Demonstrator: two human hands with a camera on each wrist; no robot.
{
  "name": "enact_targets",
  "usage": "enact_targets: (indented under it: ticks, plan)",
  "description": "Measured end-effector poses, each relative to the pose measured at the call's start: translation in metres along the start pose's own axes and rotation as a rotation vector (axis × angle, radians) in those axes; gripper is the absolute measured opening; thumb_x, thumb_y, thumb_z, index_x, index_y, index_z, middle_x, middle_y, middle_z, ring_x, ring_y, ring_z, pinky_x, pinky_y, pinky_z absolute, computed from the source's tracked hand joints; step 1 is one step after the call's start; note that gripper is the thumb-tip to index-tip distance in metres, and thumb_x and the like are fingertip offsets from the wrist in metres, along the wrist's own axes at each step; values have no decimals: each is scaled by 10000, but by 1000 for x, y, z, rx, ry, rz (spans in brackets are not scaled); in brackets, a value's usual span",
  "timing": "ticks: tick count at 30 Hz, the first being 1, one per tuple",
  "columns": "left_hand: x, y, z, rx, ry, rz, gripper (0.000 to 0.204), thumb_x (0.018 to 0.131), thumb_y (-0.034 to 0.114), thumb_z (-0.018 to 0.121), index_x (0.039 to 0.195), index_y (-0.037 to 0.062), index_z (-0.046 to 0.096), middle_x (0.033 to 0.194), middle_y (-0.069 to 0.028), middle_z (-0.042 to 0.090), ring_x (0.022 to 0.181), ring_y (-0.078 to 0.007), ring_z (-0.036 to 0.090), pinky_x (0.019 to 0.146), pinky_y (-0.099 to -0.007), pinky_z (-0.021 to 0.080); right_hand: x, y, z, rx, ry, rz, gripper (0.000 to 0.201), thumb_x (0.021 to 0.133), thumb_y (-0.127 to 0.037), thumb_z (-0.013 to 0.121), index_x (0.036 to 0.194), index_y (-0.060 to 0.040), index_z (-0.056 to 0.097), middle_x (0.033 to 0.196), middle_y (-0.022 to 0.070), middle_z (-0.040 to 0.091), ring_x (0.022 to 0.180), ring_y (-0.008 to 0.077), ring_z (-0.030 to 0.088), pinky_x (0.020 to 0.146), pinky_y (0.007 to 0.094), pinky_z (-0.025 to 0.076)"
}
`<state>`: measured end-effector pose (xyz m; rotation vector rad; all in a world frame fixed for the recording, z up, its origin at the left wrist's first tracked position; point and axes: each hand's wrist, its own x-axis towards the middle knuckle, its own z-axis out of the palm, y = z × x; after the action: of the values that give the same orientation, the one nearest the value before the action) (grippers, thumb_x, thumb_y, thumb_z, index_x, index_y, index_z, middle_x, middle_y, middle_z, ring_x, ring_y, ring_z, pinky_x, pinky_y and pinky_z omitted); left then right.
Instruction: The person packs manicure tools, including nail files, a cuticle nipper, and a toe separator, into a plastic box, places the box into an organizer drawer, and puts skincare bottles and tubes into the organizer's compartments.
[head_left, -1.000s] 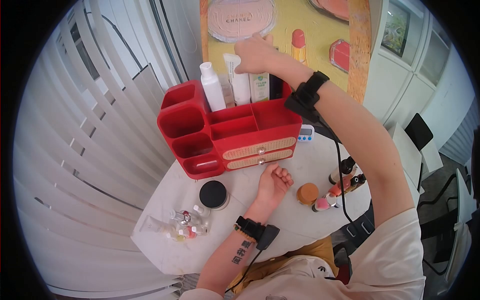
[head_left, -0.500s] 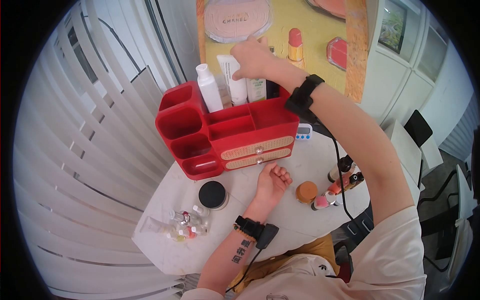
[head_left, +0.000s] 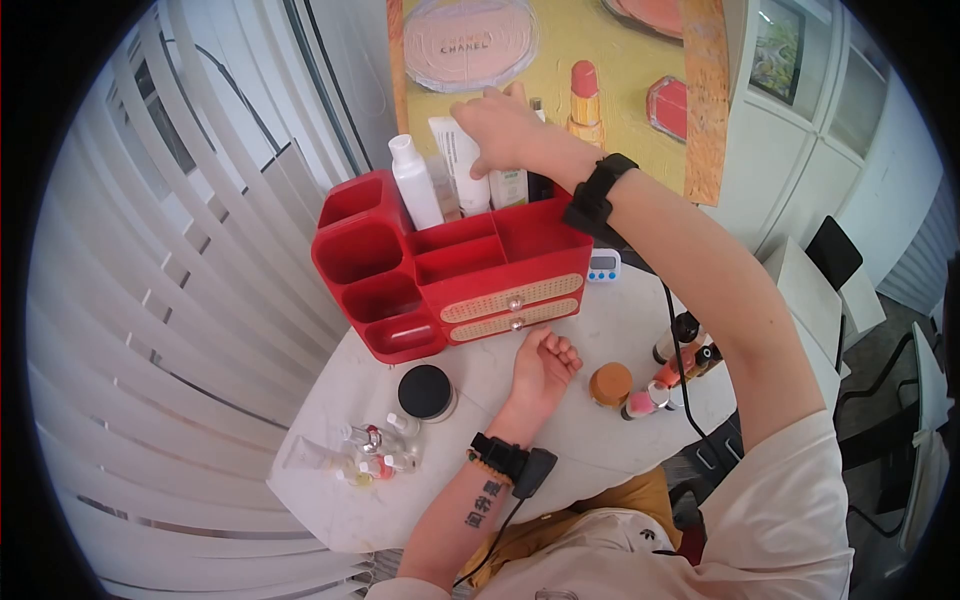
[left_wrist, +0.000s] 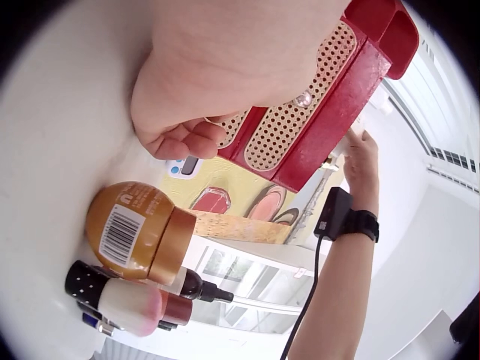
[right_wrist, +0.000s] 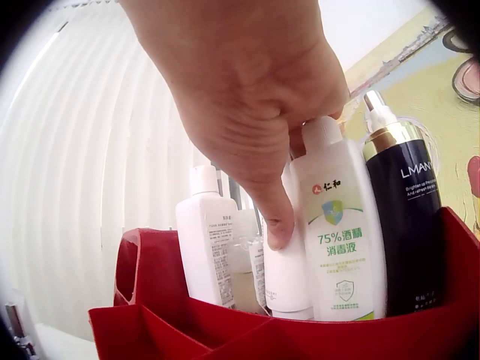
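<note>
My right hand (head_left: 505,132) reaches over the back of the red organizer (head_left: 400,270) and grips a white tube (head_left: 456,160). In the right wrist view the thumb presses the near side of the tube, whose lower end is down in the back compartment; the other fingers are mostly hidden behind it. Beside it stand a white bottle (right_wrist: 206,247), a clear bottle with green lettering (right_wrist: 343,240) and a dark, gold-collared bottle (right_wrist: 409,217). My left hand (head_left: 545,370) rests on the table before the drawers, fingers loosely curled, holding nothing.
On the white table (head_left: 480,440) are a black-lidded jar (head_left: 427,391), several small bottles (head_left: 378,445), an orange-brown jar (head_left: 610,383), a makeup brush (left_wrist: 131,306) and a small timer (head_left: 604,266). A painting (head_left: 640,140) stands behind the organizer.
My right hand has moved slightly down and to the left with the tube, which leans a little more left. The left hand stays in place. The head view has shifted slightly.
</note>
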<state>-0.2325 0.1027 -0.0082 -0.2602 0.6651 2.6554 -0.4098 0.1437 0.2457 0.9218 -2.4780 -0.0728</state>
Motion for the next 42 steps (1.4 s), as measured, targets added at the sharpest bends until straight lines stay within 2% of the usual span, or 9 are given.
enact_targets:
  ticks: [2, 4, 7, 11, 13, 21, 26, 34, 42]
  plan:
    - [-1, -1, 1, -2, 1, -1, 299, 982, 242, 530, 733, 142, 398, 723, -16, 455, 719, -186, 483, 745, -340, 442, -5, 1, 10, -31, 29, -15, 642, 642, -325, 905, 1145, -75, 595, 1045, 121, 685, 1100, 344, 592, 923, 491, 350]
    - [0, 0, 1, -7, -6, 11, 296, 976, 236, 533, 732, 139, 395, 724, -18, 450, 718, -181, 467, 745, -334, 438, -9, 3, 22, -169, 538, -148, 645, 683, -270, 888, 1207, -94, 555, 1050, 124, 675, 1104, 350, 587, 942, 483, 348]
    - [1, -1, -1, -4, -21, 19, 300, 973, 233, 534, 726, 138, 391, 725, -21, 448, 717, -180, 458, 745, -333, 436, -20, -3, 4, -85, 657, -264, 478, 787, -233, 807, 1182, -88, 583, 1063, 140, 662, 1089, 351, 596, 936, 480, 402]
    - [2, 0, -1, -7, -17, 4, 304, 973, 228, 531, 717, 135, 395, 726, -24, 460, 720, -187, 470, 746, -341, 439, -40, -9, 0, 136, 322, -257, 319, 903, -253, 685, 1135, -46, 614, 1046, 177, 664, 1033, 366, 620, 903, 466, 469]
    - [4, 0, -4, -8, -21, 4, 302, 973, 227, 531, 718, 136, 398, 723, -27, 467, 721, -189, 479, 748, -346, 442, -50, -11, 10, 287, 16, -146, 353, 958, -337, 598, 1053, 2, 630, 1020, 218, 666, 981, 385, 636, 876, 456, 504]
    - [5, 0, -5, -25, -18, -8, 292, 979, 226, 522, 725, 136, 409, 716, -32, 480, 725, -198, 502, 752, -360, 450, -64, -3, 46, 327, -391, -138, 624, 1019, -536, 463, 1012, 56, 659, 901, 260, 671, 909, 418, 658, 869, 470, 506]
    - [4, 0, -5, -17, -37, 4, 311, 993, 243, 509, 717, 139, 411, 725, -32, 504, 723, -192, 530, 736, -343, 462, -77, 3, 29, 262, -436, -55, 746, 1003, -627, 419, 964, 74, 671, 932, 278, 675, 887, 429, 659, 829, 483, 521]
    - [6, -1, -6, -37, -24, 2, 291, 985, 226, 513, 727, 136, 413, 709, -35, 496, 714, -196, 511, 749, -354, 463, -80, 6, 32, 217, -371, -59, 885, 978, -696, 392, 714, 110, 649, 706, 280, 637, 717, 442, 656, 700, 487, 542]
    - [8, -2, -10, -38, -51, -3, 310, 999, 245, 497, 716, 145, 416, 725, -26, 523, 725, -189, 550, 741, -347, 476, -78, 10, 36, 231, -344, -65, 856, 967, -687, 433, 754, 108, 667, 708, 290, 636, 709, 444, 656, 690, 484, 541]
